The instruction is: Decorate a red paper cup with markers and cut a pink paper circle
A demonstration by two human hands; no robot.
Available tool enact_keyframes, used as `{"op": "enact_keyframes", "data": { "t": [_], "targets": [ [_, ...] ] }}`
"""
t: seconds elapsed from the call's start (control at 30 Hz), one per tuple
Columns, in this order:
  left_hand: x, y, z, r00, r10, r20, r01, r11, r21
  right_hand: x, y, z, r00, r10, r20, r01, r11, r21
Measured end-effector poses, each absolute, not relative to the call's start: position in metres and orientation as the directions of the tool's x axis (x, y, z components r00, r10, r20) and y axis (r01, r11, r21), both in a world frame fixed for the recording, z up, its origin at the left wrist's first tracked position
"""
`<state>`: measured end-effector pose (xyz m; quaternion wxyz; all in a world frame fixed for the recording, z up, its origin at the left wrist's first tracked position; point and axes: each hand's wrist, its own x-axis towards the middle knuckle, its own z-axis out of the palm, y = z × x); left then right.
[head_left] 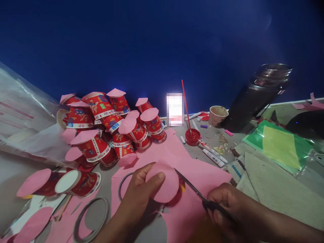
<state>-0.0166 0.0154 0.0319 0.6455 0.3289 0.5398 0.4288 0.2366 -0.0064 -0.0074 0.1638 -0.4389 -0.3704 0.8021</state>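
My left hand pinches a round pink paper disc, thumb on its face and fingers behind. In my right hand is a pair of dark-handled scissors, its blades pointing up and left. The blade tip reaches the disc's upper right edge; whether it touches cannot be told. Beneath both hands spreads a large pink paper sheet with pieces cut out. Something red and yellow shows partly behind the disc.
Red paper cups with pink paper tops are piled at left. Nearby lie a grey tape ring and a tipped cup. Farther back stand a red paint pot with a brush, a patterned cup and a black flask.
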Motion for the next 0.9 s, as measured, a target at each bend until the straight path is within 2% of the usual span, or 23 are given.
{"op": "enact_keyframes", "data": {
  "t": [0.2,0.53,0.9],
  "targets": [
    [-0.020,0.022,0.024,0.032,0.952,-0.303,-0.071,0.305,0.950,0.235,-0.007,-0.007,-0.547,0.593,-0.592,0.097,-0.657,-0.748],
    [-0.020,0.023,0.021,0.014,0.944,-0.329,-0.007,0.330,0.944,0.238,-0.011,-0.016,-0.582,0.602,-0.546,0.131,-0.594,-0.794],
    [-0.020,0.023,0.025,0.039,0.946,-0.322,-0.053,0.324,0.945,0.240,-0.013,-0.019,-0.615,0.598,-0.514,0.108,-0.582,-0.806]
  ]
}}
